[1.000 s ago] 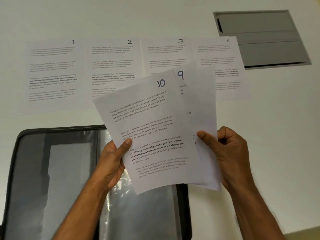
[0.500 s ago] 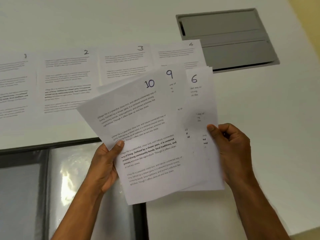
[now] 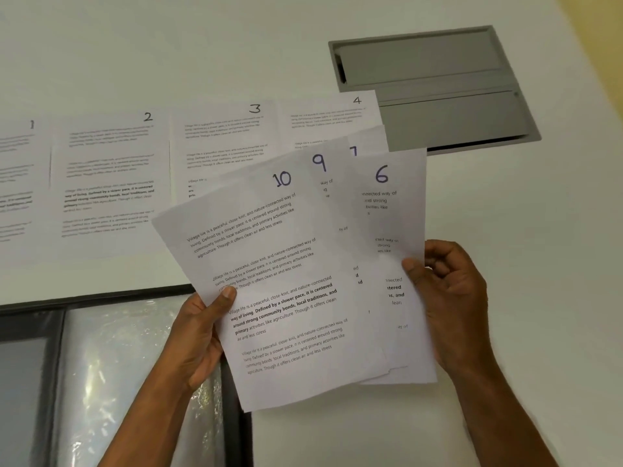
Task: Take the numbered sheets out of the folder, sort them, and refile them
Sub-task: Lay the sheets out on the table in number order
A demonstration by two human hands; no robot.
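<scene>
A: Which step was the person on?

B: The sorting step, it seemed. Sheets 1 point(image 3: 20, 183), 2 point(image 3: 108, 176), 3 point(image 3: 222, 143) and 4 point(image 3: 330, 119) lay in a row across the middle of the desk point(image 3: 168, 45), with 1 nearest the left edge. The rest were held up as a fan point(image 3: 303, 281) above the desk's near edge.

A: How were the hands holding it?

B: The left hand point(image 3: 199, 335) gripped the fan's left side, thumb pressed on sheet 10 point(image 3: 269, 264). The right hand point(image 3: 451, 298) pinched the right side, thumb on sheet 6 point(image 3: 394, 230). Both were closed on paper.

A: What did the next move need?

B: Probably finding sheet 5 and laying it just beside 4. No 5 showed in the fan, so the person likely had to spread the sheets wider.

A: What was hard to see?

B: Only 10, 9 point(image 3: 320, 170), 6 and the top of what looked like a 7 point(image 3: 367, 143) showed. Sheets 5 and 8 were hidden, if they were there at all. Sheet 1 was cut off at the left. The open folder point(image 3: 101, 365) at the near left corner ran out of view. The gray hatch point(image 3: 431, 89) near the far right corner had sheet 4 over its corner.
</scene>
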